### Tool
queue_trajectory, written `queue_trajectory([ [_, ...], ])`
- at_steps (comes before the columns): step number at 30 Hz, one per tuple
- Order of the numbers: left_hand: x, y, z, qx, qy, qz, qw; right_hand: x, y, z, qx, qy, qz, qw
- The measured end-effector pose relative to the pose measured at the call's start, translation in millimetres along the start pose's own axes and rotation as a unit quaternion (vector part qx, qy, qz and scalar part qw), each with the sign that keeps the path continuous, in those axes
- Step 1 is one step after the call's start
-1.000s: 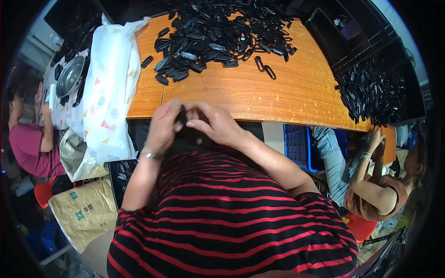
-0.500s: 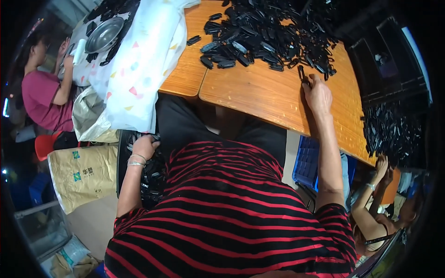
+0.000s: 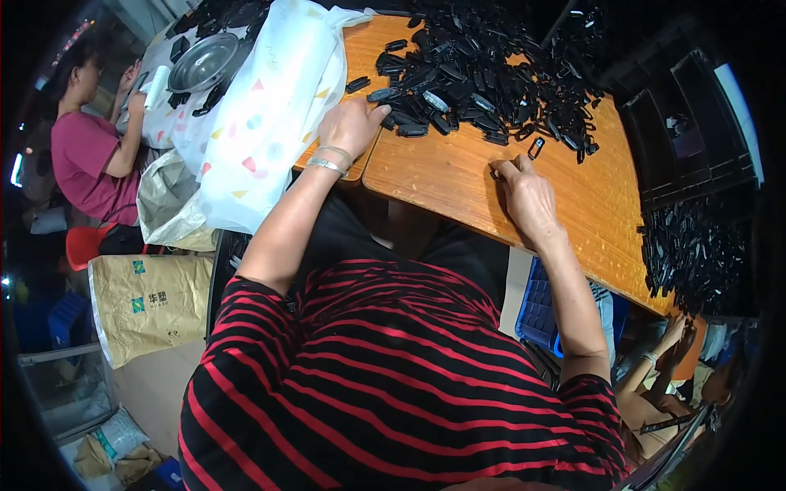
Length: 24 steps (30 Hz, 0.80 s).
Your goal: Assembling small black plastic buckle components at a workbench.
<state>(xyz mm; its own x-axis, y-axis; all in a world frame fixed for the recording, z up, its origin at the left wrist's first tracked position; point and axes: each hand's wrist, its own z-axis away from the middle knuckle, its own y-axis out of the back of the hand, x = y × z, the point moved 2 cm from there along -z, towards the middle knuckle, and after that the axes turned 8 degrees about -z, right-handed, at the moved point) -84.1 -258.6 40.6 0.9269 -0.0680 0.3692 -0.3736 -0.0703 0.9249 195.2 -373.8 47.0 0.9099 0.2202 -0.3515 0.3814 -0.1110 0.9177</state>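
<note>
Left hand at the near left edge of the black parts, grip impossible to tell! Right hand, over the counter, pinches a dark piece!

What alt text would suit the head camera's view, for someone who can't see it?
The wearer's left hand is at the edge of a heap of black parts on a wooden table, the right hand beside a loose part. One person is at far left, another at far right.

Fisheye head view; downward from above; close over both hands and table
</note>
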Motion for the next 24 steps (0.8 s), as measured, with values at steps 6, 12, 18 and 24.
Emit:
queue_trajectory([
  [6,-4.9,-13.4,-9.5,0.009,0.001,0.025,1.000,13.7,4.9,-14.2,-0.008,0.044,0.055,0.997],
  [12,-2.2,-17.4,6.9,0.025,-0.051,0.052,0.997,-1.4,6.1,-15.6,-0.025,0.029,0.032,0.999],
  [18,-9.0,-23.3,45.8,-0.008,-0.037,0.336,0.941,-50.7,-13.5,-12.8,0.033,0.001,-0.257,0.966],
  [24,13.5,-18.9,77.2,-0.136,0.013,0.611,0.780,-79.5,-35.3,-19.9,0.090,0.006,-0.386,0.918],
])
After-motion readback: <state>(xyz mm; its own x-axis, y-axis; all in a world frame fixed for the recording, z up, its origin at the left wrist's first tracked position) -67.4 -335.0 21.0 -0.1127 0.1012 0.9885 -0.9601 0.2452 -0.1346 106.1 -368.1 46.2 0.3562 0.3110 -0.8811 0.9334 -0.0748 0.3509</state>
